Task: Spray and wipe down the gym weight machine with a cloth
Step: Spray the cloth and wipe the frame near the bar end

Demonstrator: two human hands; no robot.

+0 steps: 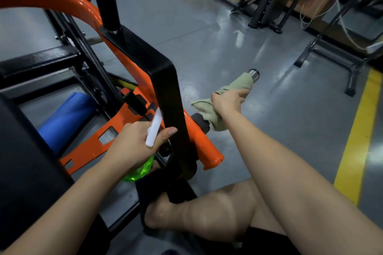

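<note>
1. Left hand (134,143): fingers (165,132) curled round the neck of the spray bottle (153,128). White trigger head pokes up past the thumb, green body sits below the palm.
2. Bottle is just beside the weight machine's black upright (165,80), near the orange arm (199,136).
3. Right hand (228,101): fingers clenched on a pale green cloth (209,114), wrapping it round the steel peg (253,73).
4. Peg's bare tip shows beyond the fingertips; loose cloth hangs under the wrist.

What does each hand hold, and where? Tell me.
Left hand grips the spray bottle at its neck, under the white head. Right hand grips the cloth by its middle, wrapped round the metal bar.
</note>
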